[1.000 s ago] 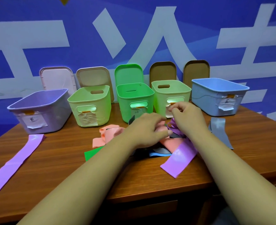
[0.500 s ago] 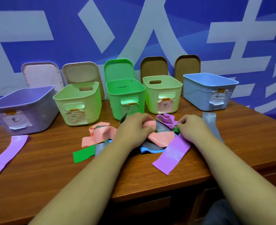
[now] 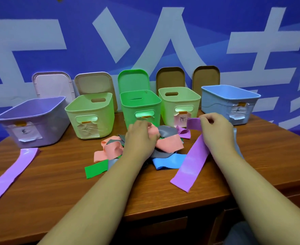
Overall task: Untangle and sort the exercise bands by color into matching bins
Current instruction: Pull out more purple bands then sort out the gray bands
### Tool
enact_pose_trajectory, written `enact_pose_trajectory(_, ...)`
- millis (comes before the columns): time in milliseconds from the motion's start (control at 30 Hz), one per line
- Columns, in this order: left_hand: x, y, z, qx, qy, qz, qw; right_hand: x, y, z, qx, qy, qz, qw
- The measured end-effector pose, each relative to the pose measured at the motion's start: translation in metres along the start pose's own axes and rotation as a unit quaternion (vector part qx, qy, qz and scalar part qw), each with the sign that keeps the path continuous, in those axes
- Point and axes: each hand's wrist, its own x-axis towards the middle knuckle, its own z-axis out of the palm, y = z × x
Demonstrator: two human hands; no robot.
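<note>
A tangle of exercise bands lies mid-table: pink band [image 3: 168,144], grey band [image 3: 167,131], blue band [image 3: 168,162], green band [image 3: 96,170]. My right hand [image 3: 216,131] pinches one end of a purple band [image 3: 190,165] and holds it lifted, clear of the heap; the rest of the band trails toward the table's front edge. My left hand [image 3: 140,138] rests on the heap with its fingers curled into the pink band. Behind stand the purple bin [image 3: 32,124], light green bin [image 3: 91,117], green bin [image 3: 140,105], pale green bin [image 3: 179,103] and blue bin [image 3: 230,103].
A second purple band [image 3: 9,175] lies flat at the table's left, in front of the purple bin. Several lids [image 3: 94,84] lean on the blue wall behind the bins. A grey-blue band lies partly hidden behind my right wrist. The table's front edge is close below.
My right hand has lifted the purple band's end up and to the right, out of the heap. My left hand stays on the pile.
</note>
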Motion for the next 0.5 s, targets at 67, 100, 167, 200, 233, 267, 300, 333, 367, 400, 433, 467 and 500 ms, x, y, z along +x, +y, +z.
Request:
enact_pose_trajectory(67, 0.000, 0.006, -0.004, -0.001, 0.006, 0.035, 0.999, 0.004, -0.020, -0.003, 0.048, 0.009, -0.017, 0.999)
enact_pose_trajectory(100, 0.001, 0.010, -0.008, -0.005, 0.012, 0.060, 0.998, 0.006, -0.031, -0.004, 0.068, 0.011, -0.024, 0.997)
enact_pose_trajectory(167, 0.002, 0.020, -0.019, -0.043, 0.018, 0.103, 0.994, 0.008, -0.054, -0.003, 0.100, 0.009, -0.047, 0.994)
enact_pose_trajectory(200, 0.003, 0.026, -0.027, -0.099, 0.013, 0.103, 0.990, 0.008, -0.066, -0.001, 0.120, 0.003, -0.061, 0.991)
enact_pose_trajectory(233, 0.004, 0.031, -0.034, -0.181, -0.005, 0.084, 0.980, 0.008, -0.077, 0.003, 0.139, -0.007, -0.073, 0.988)
enact_pose_trajectory(267, 0.005, 0.036, -0.042, -0.274, -0.029, 0.053, 0.960, 0.006, -0.088, 0.008, 0.153, -0.019, -0.087, 0.984)
enact_pose_trajectory(300, 0.007, 0.039, -0.049, -0.356, -0.043, 0.021, 0.933, 0.004, -0.098, 0.016, 0.160, -0.034, -0.101, 0.981)
enact_pose_trajectory(333, 0.011, 0.039, -0.057, -0.415, -0.047, -0.005, 0.909, 0.001, -0.107, 0.024, 0.162, -0.051, -0.117, 0.979)
enact_pose_trajectory(367, 0.015, 0.038, -0.064, -0.454, -0.043, -0.028, 0.890, -0.002, -0.115, 0.033, 0.161, -0.071, -0.131, 0.976)
enact_pose_trajectory(400, 0.019, 0.034, -0.071, -0.482, -0.036, -0.049, 0.874, -0.006, -0.122, 0.043, 0.162, -0.092, -0.141, 0.972)
enact_pose_trajectory(433, 0.022, 0.028, -0.078, -0.498, -0.028, -0.067, 0.864, -0.010, -0.129, 0.052, 0.167, -0.114, -0.145, 0.969)
enact_pose_trajectory(467, 0.025, 0.019, -0.084, -0.498, -0.018, -0.078, 0.864, -0.014, -0.134, 0.060, 0.177, -0.137, -0.145, 0.964)
enact_pose_trajectory(500, 0.028, 0.010, -0.088, -0.487, -0.006, -0.084, 0.869, -0.017, -0.138, 0.069, 0.187, -0.159, -0.143, 0.959)
